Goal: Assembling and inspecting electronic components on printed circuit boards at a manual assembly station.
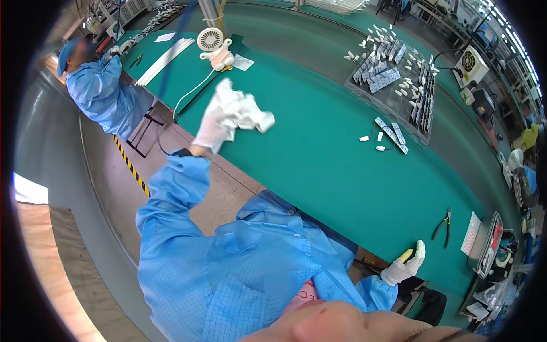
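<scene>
My left hand [212, 126], in a white glove, reaches over the left part of the green table mat [319, 165]. Its fingers are closed on a crumpled white cloth [249, 113], which hangs just above or lies on the mat; I cannot tell which. The hand and cloth are slightly blurred. At the table's near right edge rests my right hand [405, 266], also gloved in white, with a yellow covering on one digit. Its fingers are stretched out and it holds nothing. Closest to it on the mat is a pair of black-handled pliers [443, 228].
A clear tray [356, 91] of strips and white connectors stands at the far right, with loose strips [392, 135] before it. A small fan [212, 43] and white rods [165, 61] are at the far left, near a co-worker in blue [105, 85]. A bin [484, 245] stands right.
</scene>
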### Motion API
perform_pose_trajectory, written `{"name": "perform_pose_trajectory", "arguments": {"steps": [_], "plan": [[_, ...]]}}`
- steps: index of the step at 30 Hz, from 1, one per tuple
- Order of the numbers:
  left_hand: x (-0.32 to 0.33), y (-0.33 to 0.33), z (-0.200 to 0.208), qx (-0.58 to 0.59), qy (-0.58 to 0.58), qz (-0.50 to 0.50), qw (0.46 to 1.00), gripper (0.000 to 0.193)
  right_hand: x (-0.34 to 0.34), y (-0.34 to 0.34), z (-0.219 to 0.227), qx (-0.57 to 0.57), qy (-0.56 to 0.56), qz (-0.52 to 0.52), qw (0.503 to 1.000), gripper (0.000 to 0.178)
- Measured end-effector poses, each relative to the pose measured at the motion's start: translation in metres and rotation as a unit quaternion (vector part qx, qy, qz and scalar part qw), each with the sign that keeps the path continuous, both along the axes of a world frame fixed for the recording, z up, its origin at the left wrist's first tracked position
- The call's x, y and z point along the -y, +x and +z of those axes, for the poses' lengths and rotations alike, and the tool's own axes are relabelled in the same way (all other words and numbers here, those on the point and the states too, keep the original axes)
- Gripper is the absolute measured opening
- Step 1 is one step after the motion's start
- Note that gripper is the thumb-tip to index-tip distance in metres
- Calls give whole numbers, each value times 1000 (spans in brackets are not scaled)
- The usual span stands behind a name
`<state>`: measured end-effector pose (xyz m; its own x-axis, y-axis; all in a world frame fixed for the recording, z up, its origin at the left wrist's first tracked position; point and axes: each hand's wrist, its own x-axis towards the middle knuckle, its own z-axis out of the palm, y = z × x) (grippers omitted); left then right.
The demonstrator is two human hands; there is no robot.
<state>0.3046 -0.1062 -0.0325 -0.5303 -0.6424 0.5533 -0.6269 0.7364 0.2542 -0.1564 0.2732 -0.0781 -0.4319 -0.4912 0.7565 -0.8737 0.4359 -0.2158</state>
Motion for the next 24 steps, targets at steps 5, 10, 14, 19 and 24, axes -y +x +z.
{"name": "perform_pose_trajectory", "arguments": {"steps": [5, 10, 14, 19, 24], "plan": [[88, -5, -29, 181, -63, 116, 975, 56, -2, 2, 1, 19, 1, -12, 1000, 25], [176, -98, -32, 236, -144, 148, 950, 70, 7, 17, 16, 109, -54, 36, 992, 39], [150, -167, -14, 248, -82, 73, 962, 54, 15, 16, 20, 109, -67, 47, 991, 32], [26, -195, 61, 342, 39, 87, 935, 48, 5, 8, 14, 89, -26, 29, 995, 33], [-14, -92, -19, 270, -106, -35, 956, 46, 3, 13, 24, 143, -50, 41, 988, 30]]}}
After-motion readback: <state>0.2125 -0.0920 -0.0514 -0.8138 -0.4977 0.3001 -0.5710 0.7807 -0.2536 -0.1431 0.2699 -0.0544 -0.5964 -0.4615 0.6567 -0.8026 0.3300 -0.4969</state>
